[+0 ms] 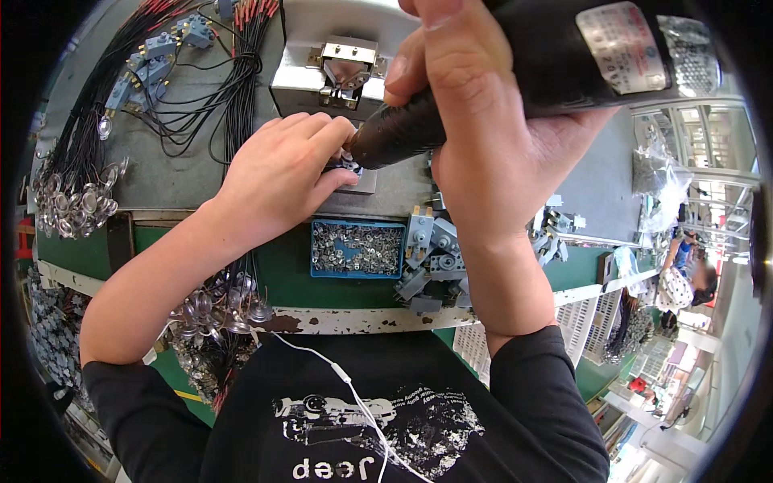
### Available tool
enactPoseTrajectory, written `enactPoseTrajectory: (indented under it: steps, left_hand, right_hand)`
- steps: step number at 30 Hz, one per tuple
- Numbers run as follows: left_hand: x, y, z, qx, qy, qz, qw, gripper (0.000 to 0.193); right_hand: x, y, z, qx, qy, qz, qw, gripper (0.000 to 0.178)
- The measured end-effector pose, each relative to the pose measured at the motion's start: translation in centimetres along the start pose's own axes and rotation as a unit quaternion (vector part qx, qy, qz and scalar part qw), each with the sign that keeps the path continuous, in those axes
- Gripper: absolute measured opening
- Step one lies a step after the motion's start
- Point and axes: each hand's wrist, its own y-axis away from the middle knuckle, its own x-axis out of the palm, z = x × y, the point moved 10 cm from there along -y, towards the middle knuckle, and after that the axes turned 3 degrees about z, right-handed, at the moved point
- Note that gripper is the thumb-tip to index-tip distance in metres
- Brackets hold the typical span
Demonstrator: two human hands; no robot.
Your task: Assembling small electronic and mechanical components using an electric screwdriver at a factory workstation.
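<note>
Right hand (pixel 483 137) wrapped round black power screwdriver (pixel 483 88), tip on small part (pixel 348 165) pinched by left hand (pixel 282 173) mid-bench. Risk: bit slipping onto fingertips if part shifts.

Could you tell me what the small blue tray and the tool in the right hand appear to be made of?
The blue tray looks like moulded plastic: even matte blue walls, holding small shiny metal parts. The power screwdriver in the right hand seems black plastic with a glossy, ribbed nose.
</note>
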Motion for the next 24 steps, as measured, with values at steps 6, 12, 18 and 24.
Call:
enactPoseTrajectory:
  steps: [6,12,18,24]
  left_hand:
    - [1.0,-0.1,0.7,-0.007,0.006,-0.005,1.000,0.038]
    - [0.7,-0.3,0.3,-0.008,-0.008,0.034,0.999,0.043]
    - [2.3,0.0,1.9,-0.005,0.067,-0.007,0.998,0.042]
    - [2.7,-0.1,2.3,-0.012,0.085,-0.009,0.996,0.042]
  right_hand:
    - [0.8,0.2,-0.3,-0.026,-0.016,0.028,0.999,0.017]
    - [1.7,0.0,-1.4,0.078,-0.014,0.083,0.993,0.017]
    - [3.3,0.2,-0.4,-0.064,0.011,0.108,0.992,0.021]
    - [4.8,0.1,0.5,-0.075,0.073,0.120,0.987,0.028]
